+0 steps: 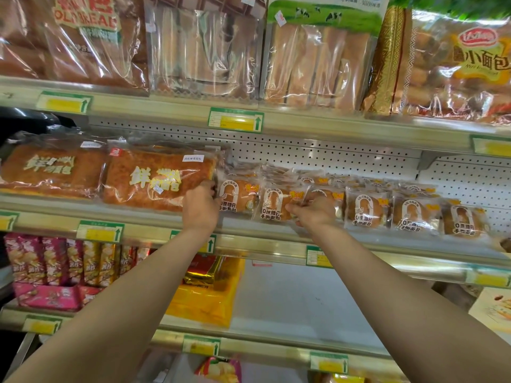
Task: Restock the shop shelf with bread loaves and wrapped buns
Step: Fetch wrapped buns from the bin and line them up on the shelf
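A head-worn camera looks at a shop's middle metal shelf (154, 217), backed by pale perforated board. At its left lie two long orange-brown bread loaves in clear crinkly plastic bags (154, 181), side by side; they look soft, light and easily squashed, best lifted under the broad flat sides, not by the slippery film ends. The left hand (201, 206) rests at the right end of the nearer loaf, fingers curled against its bag, beside the first bun. To the right runs a row of small round buns in clear printed wrappers (365, 211), standing tilted along the shelf front with more packed behind. The right hand (313, 214) pinches the wrapper of one bun (273, 207) near the row's left end. These buns seem light, springy and slick; the sealed wrapper edge gives the surest hold. The shelf's raised front lip (265, 239) could snag wrappers. Open room lies behind the row's right part, below the upper shelf (304, 125), which limits lifting height.
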The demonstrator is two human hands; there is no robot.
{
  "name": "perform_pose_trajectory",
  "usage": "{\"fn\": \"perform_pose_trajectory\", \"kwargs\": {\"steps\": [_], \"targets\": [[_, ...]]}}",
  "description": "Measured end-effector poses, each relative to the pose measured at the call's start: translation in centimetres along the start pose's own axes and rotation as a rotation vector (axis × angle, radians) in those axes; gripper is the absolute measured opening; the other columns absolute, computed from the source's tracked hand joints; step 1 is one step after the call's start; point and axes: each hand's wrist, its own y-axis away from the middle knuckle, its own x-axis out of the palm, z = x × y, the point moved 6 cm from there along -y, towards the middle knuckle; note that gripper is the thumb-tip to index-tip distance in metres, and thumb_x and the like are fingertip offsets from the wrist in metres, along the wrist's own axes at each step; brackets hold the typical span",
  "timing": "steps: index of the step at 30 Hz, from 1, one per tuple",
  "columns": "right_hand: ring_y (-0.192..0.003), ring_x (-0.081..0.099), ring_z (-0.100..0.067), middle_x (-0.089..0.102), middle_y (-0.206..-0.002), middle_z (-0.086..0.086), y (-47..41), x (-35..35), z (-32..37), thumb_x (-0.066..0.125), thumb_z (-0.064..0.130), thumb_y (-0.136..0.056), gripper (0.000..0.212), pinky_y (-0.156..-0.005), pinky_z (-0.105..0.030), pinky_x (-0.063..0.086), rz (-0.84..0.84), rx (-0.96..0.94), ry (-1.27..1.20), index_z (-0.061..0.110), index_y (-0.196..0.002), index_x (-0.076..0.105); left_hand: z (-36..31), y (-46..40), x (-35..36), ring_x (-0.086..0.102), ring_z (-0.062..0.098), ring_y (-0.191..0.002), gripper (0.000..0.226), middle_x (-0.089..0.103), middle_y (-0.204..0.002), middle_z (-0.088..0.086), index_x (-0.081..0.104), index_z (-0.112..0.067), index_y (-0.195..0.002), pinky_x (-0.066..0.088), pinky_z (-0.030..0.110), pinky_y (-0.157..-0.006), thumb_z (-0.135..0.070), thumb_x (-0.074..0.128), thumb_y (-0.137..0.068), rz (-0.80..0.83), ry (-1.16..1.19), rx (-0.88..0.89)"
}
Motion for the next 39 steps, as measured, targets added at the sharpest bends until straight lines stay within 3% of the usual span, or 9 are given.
{"fn": "perform_pose_trajectory", "kwargs": {"steps": [7, 11, 15, 21, 25, 27, 30, 36, 39], "targets": [[-0.095, 0.068, -0.027, 0.071, -0.091, -0.002, 0.1, -0.1, -0.1, 0.090, 0.031, -0.070, 0.037, -0.085, -0.049, 0.059, -0.010, 0.006, 0.008, 0.022, -0.085, 0.057, 0.2, -0.2, -0.1, 0.071, 0.032, -0.098, 0.026, 0.076, -0.104, 0.013, 0.068, -0.007, -0.117, 0.057, 0.041, -0.083, -0.008, 0.069, -0.091, -0.005, -0.010, 0.005], [-0.089, 0.070, -0.026, 0.073, -0.086, -0.002, 0.3, -0.1, -0.2, 0.089, 0.032, -0.072, 0.033, -0.085, -0.049, 0.059, 0.004, 0.013, 0.007, 0.015, -0.090, 0.068, -0.2, 0.4, -0.1, 0.072, 0.029, -0.093, 0.024, 0.075, -0.103, 0.011, 0.067, -0.007, -0.114, 0.056, 0.035, -0.077, -0.010, 0.072, -0.091, -0.031, -0.021, 0.050], [-0.091, 0.070, -0.025, 0.073, -0.089, -0.001, 0.3, -0.2, -0.4, 0.089, 0.033, -0.070, 0.034, -0.085, -0.048, 0.059, 0.013, -0.004, 0.006, 0.015, -0.091, 0.068, -0.3, 1.2, 0.0, 0.068, 0.029, -0.093, 0.026, 0.069, -0.107, 0.010, 0.067, -0.012, -0.111, 0.057, 0.040, -0.084, -0.015, 0.077, -0.086, -0.056, -0.033, 0.092], [-0.096, 0.068, -0.026, 0.071, -0.093, -0.004, 1.5, -1.0, 0.1, 0.086, 0.033, -0.077, 0.027, -0.090, -0.045, 0.057, 0.029, -0.036, 0.019, 0.019, -0.079, 0.063, -0.9, 2.4, -0.4, 0.064, 0.027, -0.097, 0.033, 0.062, -0.114, 0.010, 0.068, -0.012, -0.114, 0.051, 0.033, -0.086, -0.022, 0.080, -0.084, -0.019, 0.010, 0.070], [-0.091, 0.067, -0.024, 0.067, -0.097, -0.005, 3.0, -2.5, 0.5, 0.080, 0.031, -0.085, 0.028, -0.084, -0.035, 0.053, 0.052, -0.063, -0.001, 0.012, -0.096, 0.064, -2.3, 3.7, -0.4, 0.061, 0.026, -0.110, 0.042, 0.059, -0.123, 0.010, 0.067, -0.013, -0.119, 0.049, 0.037, -0.097, -0.029, 0.082, -0.082, 0.032, 0.145, 0.031], [-0.101, 0.067, -0.026, 0.066, -0.111, -0.005, 3.4, -3.1, 0.3, 0.083, 0.032, -0.083, 0.037, -0.092, -0.041, 0.056, 0.072, -0.066, -0.057, 0.012, -0.108, 0.063, -3.5, 4.6, -0.1, 0.058, 0.024, -0.116, 0.048, 0.060, -0.127, 0.008, 0.065, -0.015, -0.121, 0.048, 0.041, -0.102, -0.033, 0.083, -0.080, 0.072, 0.232, -0.022], [-0.115, 0.063, -0.028, 0.062, -0.127, -0.004, 4.1, -4.5, 0.0, 0.086, 0.035, -0.078, 0.060, -0.099, -0.046, 0.053, 0.087, -0.066, -0.127, 0.012, -0.127, 0.060, -5.4, 6.3, 0.5, 0.055, 0.016, -0.115, 0.049, 0.060, -0.121, -0.003, 0.063, -0.015, -0.123, 0.044, 0.033, -0.099, -0.030, 0.083, -0.081, 0.146, 0.410, -0.138], [-0.114, 0.060, -0.025, 0.061, -0.118, 0.002, 5.6, -8.9, -1.5, 0.085, 0.029, -0.080, 0.048, -0.100, -0.047, 0.053, 0.139, -0.077, -0.193, 0.017, -0.121, 0.061, -9.5, 11.3, 3.1, 0.055, 0.021, -0.119, 0.044, 0.056, -0.127, -0.002, 0.064, -0.018, -0.119, 0.046, 0.038, -0.106, -0.028, 0.084, -0.081, 0.239, 0.732, -0.370], [-0.117, 0.059, -0.023, 0.059, -0.124, 0.003, 6.3, -11.6, -2.8, 0.083, 0.028, -0.082, 0.050, -0.102, -0.045, 0.052, 0.157, -0.076, -0.190, 0.013, -0.124, 0.061, -11.8, 14.2, 4.5, 0.062, 0.019, -0.109, 0.035, 0.062, -0.117, -0.004, 0.064, -0.022, -0.110, 0.055, 0.037, -0.094, -0.027, 0.084, -0.081, 0.292, 0.800, -0.410]]}}
